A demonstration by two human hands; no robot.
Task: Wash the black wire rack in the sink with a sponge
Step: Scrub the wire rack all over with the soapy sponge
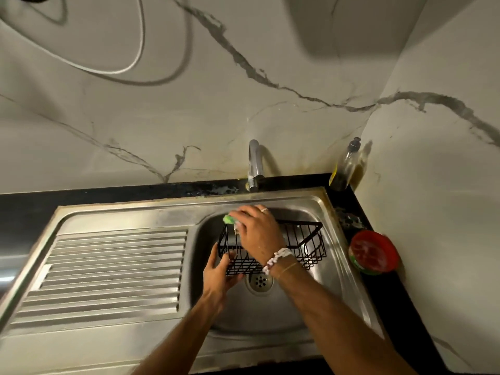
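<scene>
The black wire rack [305, 240] is held inside the steel sink [311, 301], above the drain. My left hand [217, 272] grips its near left corner from below. My right hand [257, 230] reaches over the rack's middle and presses a green sponge [229, 219] against the far left top edge. Most of the sponge is hidden under my fingers. A white bead bracelet circles my right wrist.
The tap [254, 165] stands behind the basin; no water stream is visible. A ribbed drainboard [113, 272] lies to the left. A dish soap bottle [345, 165] stands in the back right corner. A red and green round tub [373, 251] sits on the black counter at right.
</scene>
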